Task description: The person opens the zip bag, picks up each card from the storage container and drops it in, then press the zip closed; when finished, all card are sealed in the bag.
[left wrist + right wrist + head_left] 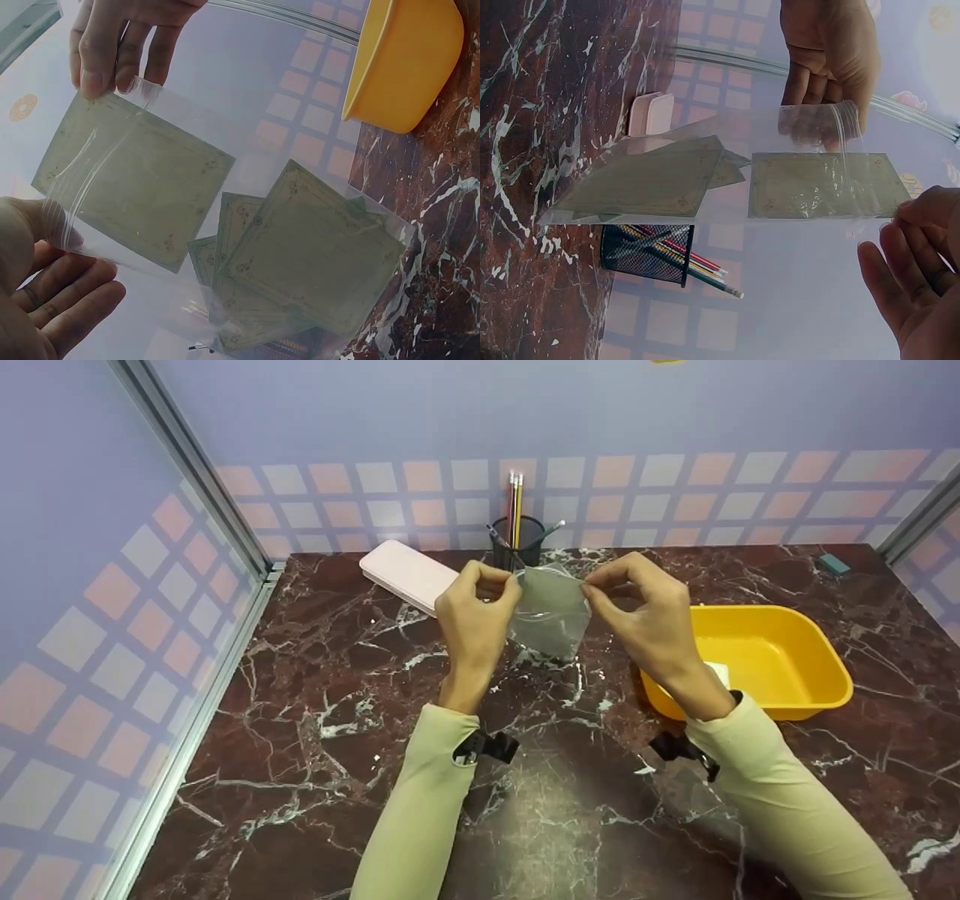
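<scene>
A clear zip bag (180, 304) hangs between both hands above the table. Inside it lie several greenish square cards (315, 247) with ornamented borders, fanned over each other near the bottom. One more green card (142, 180) sits across the bag's zip strip, its outer end sticking out of the mouth. My left hand (474, 615) pinches one side of the bag at the mouth between thumb and finger. With thumb and index finger my right hand (649, 607) pinches a corner of the upper card, right at the bag's other side.
Behind the bag stands a black mesh cup (529, 540) of pencils. A pink case (409, 574) lies to its left. The yellow basin (780, 660), with a white item inside, sits right of my right hand. A teal block (833, 564) lies at the back right.
</scene>
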{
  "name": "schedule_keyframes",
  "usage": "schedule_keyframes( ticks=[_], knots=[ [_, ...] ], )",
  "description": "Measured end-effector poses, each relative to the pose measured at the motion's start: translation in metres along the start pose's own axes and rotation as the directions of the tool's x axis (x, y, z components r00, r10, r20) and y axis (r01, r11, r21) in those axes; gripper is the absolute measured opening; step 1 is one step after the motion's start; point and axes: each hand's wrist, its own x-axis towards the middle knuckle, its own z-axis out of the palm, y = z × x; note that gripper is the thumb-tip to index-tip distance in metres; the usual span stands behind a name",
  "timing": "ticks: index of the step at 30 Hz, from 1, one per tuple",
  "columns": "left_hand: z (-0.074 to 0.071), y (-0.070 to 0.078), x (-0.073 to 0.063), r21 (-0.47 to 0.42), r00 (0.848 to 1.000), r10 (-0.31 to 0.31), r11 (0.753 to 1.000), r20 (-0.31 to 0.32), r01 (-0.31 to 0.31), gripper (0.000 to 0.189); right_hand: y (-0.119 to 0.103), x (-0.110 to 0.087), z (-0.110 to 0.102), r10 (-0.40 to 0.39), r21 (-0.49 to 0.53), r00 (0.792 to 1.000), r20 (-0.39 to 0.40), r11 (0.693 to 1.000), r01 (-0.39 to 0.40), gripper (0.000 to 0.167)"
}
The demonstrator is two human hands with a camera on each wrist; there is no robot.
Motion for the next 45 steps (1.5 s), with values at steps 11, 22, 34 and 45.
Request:
schedule_keyframes(
  ticks=[11,22,34,45],
  knots=[
    [0.000,-0.001,0.000,-0.004,1.000,0.012,1.000,-0.004,-0.012,0.006,0.002,-0.001,0.000,0.014,-0.048,0.999,0.043,0.999,-0.012,0.012],
    [0.000,-0.001,-0.001,0.004,1.000,0.010,1.000,0.001,-0.010,0.006,0.002,-0.003,-0.001,0.030,-0.067,0.994,0.109,0.998,-0.023,0.014],
    [0.000,-0.001,-0.001,0.000,1.000,0.020,1.000,-0.009,-0.020,0.006,0.002,-0.002,-0.006,0.048,-0.104,0.989,0.142,0.994,-0.033,0.013],
    [0.001,-0.001,0.000,-0.004,1.000,0.015,1.000,-0.001,-0.015,0.005,0.004,-0.003,-0.022,0.073,-0.159,0.984,0.161,0.986,-0.047,0.011]
  ],
)
